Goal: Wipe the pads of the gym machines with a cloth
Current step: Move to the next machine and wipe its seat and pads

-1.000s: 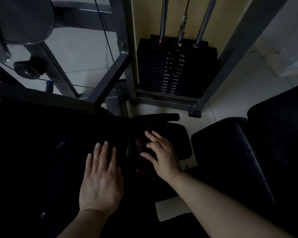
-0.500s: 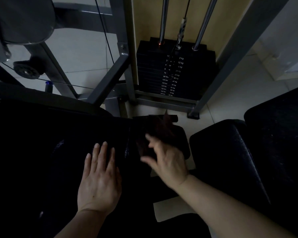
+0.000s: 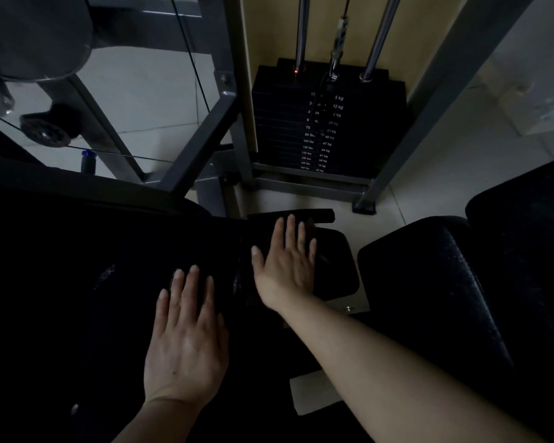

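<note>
My left hand [image 3: 186, 340] lies flat on a wide black pad [image 3: 77, 282], fingers spread, holding nothing. Just to its right, my right hand [image 3: 285, 260] presses palm-down on a dark cloth [image 3: 251, 292] spread over a small black pad [image 3: 336, 270]. The cloth is hard to make out in the dim light; only its edges show around the hand.
A third black pad [image 3: 429, 282] sits to the right across a gap of pale floor. Ahead stands the weight stack [image 3: 327, 123] with guide rods and grey frame bars [image 3: 202, 148]. A roller pad [image 3: 36, 36] hangs at top left, above a blue-capped bottle [image 3: 88, 161].
My right hand has slid forward over the small pad with the cloth and flattened out from a curled pose. My left hand has stayed in place.
</note>
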Tool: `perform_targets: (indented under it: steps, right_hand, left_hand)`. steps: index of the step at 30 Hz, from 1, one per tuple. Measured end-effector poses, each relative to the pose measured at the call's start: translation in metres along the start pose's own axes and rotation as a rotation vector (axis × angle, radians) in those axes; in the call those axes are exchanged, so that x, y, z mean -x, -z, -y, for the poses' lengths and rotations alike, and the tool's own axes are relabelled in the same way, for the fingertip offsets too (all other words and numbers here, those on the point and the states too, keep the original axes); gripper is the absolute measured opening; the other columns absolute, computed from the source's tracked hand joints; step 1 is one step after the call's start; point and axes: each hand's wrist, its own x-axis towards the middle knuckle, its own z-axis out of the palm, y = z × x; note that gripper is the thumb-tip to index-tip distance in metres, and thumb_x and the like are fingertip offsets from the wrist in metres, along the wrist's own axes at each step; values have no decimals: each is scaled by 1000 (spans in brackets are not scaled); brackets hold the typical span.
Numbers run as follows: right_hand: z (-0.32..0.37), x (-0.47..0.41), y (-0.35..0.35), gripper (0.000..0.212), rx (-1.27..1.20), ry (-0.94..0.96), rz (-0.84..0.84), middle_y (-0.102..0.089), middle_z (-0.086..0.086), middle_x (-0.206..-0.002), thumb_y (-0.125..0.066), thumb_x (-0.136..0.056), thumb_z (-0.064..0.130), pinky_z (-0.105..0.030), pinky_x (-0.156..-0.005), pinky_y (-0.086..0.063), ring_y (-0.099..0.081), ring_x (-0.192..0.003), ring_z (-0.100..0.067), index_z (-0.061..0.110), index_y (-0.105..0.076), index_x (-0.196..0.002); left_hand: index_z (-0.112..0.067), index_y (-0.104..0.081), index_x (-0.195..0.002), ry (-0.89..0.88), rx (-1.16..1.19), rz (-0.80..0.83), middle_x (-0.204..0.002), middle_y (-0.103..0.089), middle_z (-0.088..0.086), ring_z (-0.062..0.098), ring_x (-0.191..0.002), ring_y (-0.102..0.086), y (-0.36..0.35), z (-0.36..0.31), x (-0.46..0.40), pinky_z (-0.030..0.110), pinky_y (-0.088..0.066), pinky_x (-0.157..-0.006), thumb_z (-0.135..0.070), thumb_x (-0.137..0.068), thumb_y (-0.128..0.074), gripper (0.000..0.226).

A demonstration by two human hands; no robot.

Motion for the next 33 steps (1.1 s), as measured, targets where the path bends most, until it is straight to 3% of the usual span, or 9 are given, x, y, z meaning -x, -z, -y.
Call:
perform_targets:
  steps: [3, 6, 8, 10, 13, 19, 23, 29, 33]
  right_hand:
    - [1, -26, 3, 60, -24, -41, -63, -15, -9, -159, -26, -101, 39, -40, -119, 1, -5, -147, -22, 9, -15, -151]
    - [2, -50, 12, 44, -27, -58, -127, -53, -8, -135, -27, -102, 35, -38, -116, -12, -38, -132, -22, 11, -52, -129]
    - [0, -43, 15, 51, -61, -16, -91, -43, -6, -145, -22, -101, 44, -41, -117, -6, -28, -139, -22, 15, -47, -135]
    - [-11, -14, 11, 69, -97, 69, 29, -3, 1, -160, -12, -94, 63, -45, -117, 9, 7, -147, -19, 25, -16, -151]
    - [-32, 43, -3, 88, -72, 227, 81, 29, 9, -153, -12, -76, 78, -42, -112, 21, 32, -139, -14, 34, 9, -150]
    - [-63, 30, -11, 59, -139, 339, -77, -3, 16, -155, -15, -95, 45, -32, -118, -1, 3, -143, -2, 25, -21, -150]
    - [-64, 22, -9, 58, -200, 310, -128, -8, 17, -153, -13, -96, 44, -23, -115, 3, -1, -142, 0, 24, -27, -148]
    - [-93, -54, 20, 43, -397, -258, -139, -43, -12, -144, -32, -103, 28, -31, -108, -28, -39, -132, -28, 9, -45, -139]
    - [-73, -41, 13, 51, -170, -311, -111, -17, -11, -158, -24, -103, 39, -38, -117, -11, -16, -144, -29, 15, -31, -147]
  left_hand:
    - [0, -41, -139, 5, -12, -4, -151, -29, 20, 30, -144, -16, 0, 0, 0, 43, -9, -116, -36, -99, -13, 61]
    - [0, -42, -138, 1, -13, -7, -151, -29, 20, 31, -144, -16, 1, -2, 1, 43, -9, -116, -34, -96, -21, 58]
    - [0, -42, -139, 5, -19, -11, -151, -30, 20, 31, -144, -16, 1, -1, 1, 43, -9, -116, -33, -96, -22, 58]
    - [0, -43, -138, 2, -21, -9, -151, -30, 20, 31, -143, -18, 1, 0, 1, 41, -7, -117, -33, -95, -23, 58]
    - [1, -43, -138, -7, -29, 3, -151, -30, 20, 31, -143, -17, 0, 0, 1, 40, -5, -117, -33, -95, -23, 59]
    - [1, -42, -138, -13, -15, -11, -151, -30, 20, 31, -143, -19, 2, 0, 1, 39, -6, -117, -33, -95, -22, 58]
    - [1, -40, -139, -20, -21, -15, -152, -27, 19, 30, -144, -17, 0, 2, 1, 40, -7, -117, -33, -95, -24, 58]
    - [1, -41, -139, -8, -17, -39, -153, -27, 18, 29, -145, -14, -2, 0, 1, 39, -4, -117, -33, -97, -22, 57]
    - [0, -41, -140, -9, -7, -50, -154, -25, 17, 28, -145, -11, -2, 0, 0, 38, -2, -117, -34, -99, -18, 58]
